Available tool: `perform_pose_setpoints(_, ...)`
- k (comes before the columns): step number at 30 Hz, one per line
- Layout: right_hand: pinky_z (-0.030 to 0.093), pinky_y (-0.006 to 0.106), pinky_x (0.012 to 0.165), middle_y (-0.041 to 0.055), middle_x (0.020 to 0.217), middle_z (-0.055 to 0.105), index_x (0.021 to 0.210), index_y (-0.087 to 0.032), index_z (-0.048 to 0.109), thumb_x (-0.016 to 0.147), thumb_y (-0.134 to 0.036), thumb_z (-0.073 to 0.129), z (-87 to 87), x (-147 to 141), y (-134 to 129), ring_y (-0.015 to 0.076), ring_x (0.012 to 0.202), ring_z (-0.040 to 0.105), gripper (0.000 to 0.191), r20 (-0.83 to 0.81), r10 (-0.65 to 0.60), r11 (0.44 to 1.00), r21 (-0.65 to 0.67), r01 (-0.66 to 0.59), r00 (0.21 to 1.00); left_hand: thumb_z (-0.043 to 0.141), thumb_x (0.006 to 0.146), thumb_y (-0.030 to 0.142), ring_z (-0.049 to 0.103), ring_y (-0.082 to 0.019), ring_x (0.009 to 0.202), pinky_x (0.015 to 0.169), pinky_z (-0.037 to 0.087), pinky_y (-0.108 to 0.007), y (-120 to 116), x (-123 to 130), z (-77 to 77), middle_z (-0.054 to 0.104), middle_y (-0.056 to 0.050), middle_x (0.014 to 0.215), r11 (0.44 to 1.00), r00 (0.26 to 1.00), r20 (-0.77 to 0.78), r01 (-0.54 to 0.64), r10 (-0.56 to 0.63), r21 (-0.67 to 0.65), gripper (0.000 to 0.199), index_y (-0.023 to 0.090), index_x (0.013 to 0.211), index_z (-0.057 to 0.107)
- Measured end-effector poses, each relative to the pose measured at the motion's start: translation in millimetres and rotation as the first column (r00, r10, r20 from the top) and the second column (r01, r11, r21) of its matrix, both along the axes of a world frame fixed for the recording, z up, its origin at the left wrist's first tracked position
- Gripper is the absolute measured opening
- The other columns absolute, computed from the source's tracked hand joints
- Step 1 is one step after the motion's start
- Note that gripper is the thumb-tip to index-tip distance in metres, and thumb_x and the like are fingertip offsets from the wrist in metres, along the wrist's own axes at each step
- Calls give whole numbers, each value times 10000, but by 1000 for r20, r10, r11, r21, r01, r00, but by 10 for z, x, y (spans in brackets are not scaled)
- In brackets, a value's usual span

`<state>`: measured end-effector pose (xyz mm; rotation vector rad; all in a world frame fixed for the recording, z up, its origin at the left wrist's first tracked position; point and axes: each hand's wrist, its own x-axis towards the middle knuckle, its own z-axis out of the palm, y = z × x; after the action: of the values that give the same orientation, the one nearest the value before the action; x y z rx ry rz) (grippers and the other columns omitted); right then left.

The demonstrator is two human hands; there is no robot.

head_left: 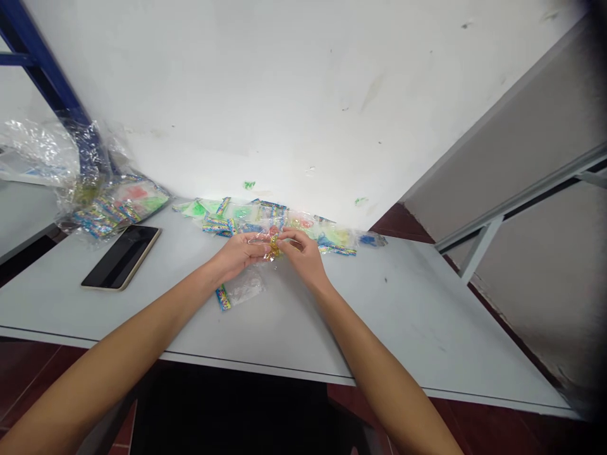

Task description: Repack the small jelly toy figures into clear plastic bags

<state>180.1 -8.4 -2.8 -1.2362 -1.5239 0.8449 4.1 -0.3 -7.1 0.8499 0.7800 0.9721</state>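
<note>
My left hand [241, 253] and my right hand [302, 253] meet above the middle of the table, fingers pinched together. Between their fingertips is a small shiny yellow piece [274, 246], with clear crinkled plastic around it. Its exact kind is too small to make out. Below my left hand a clear plastic packet [244, 285] with a colourful printed strip lies flat on the table. Just beyond the hands, a row of similar clear packets [241, 213] with green, red, yellow and blue contents runs along the wall.
A phone [121, 258] lies dark-screened on the left of the grey table [403, 328]. Behind it, a large clear bag [126, 199] holds several more packets. The white wall [284, 95] borders the table's back; a metal frame [484, 246] stands at right.
</note>
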Motion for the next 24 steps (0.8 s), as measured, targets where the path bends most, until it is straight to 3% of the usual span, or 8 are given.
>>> perform_pose_setpoints(6, 438, 430, 967, 50, 1183, 677, 810, -264, 700, 761, -438, 695, 73, -33, -53, 269, 1223, 554, 181, 30, 32, 999, 2, -32, 999, 809, 668, 179, 639, -149, 742, 832, 494, -339, -4, -8, 11, 698, -64, 814, 995, 995, -74, 76, -71, 60, 190, 119, 832, 737)
perform_pose_setpoints(13, 459, 426, 948, 58, 1197, 673, 808, -267, 736, 762, -413, 710, 49, -16, -39, 268, 1194, 577, 155, 47, -10, 998, 63, 7, 999, 829, 649, 175, 672, -177, 786, 892, 493, -371, -22, -29, 53, 727, -91, 882, 999, 997, -71, 22, -21, 26, 257, 122, 886, 747)
perform_pose_setpoints(20, 485, 441, 950, 38, 1117, 722, 841, -288, 762, 791, -403, 693, 18, -2, -30, 269, 1134, 626, 143, -7, 23, 997, 72, -23, 1000, 763, 771, 370, 688, -214, 843, 817, 546, -361, -28, -14, 80, 729, -123, 900, 999, 999, -19, 34, -34, 32, 271, 122, 880, 746)
perform_pose_setpoints(24, 481, 449, 959, 43, 1199, 694, 883, -298, 777, 802, -386, 681, 23, -1, -34, 279, 1187, 602, 153, 12, 46, 998, 30, -47, 999, 752, 783, 354, 705, -246, 872, 828, 564, -387, -7, -22, 57, 733, -142, 970, 999, 998, -47, 38, -37, 3, 269, 127, 926, 745)
